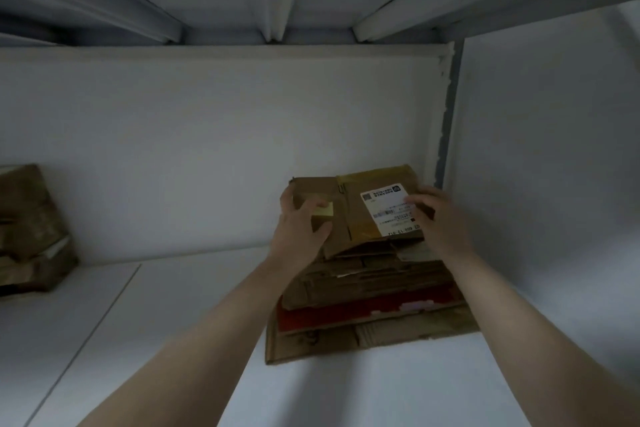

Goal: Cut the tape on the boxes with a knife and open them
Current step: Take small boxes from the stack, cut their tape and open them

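- Two bare hands reach forward to a brown cardboard box (353, 215) that lies on top of a pile of flattened brown cardboard (363, 288) on the white worktop (173, 322), near the right wall.
- Left hand (298, 229): its fingers (285, 198) curl round the box's left edge; a small pale yellow block (323, 211) sits between forefinger and thumb. What the block is cannot be told.
- Right hand (438, 218): its fingers (415, 199) are loosely bent and slightly spread, resting on the white shipping label (384, 211) on the box top.
- Yellowish tape (377, 173) crosses the box's far edge.
- One red sheet (346, 317) shows low in the pile.
- Another brown parcel (27, 229) stands well apart at the left.
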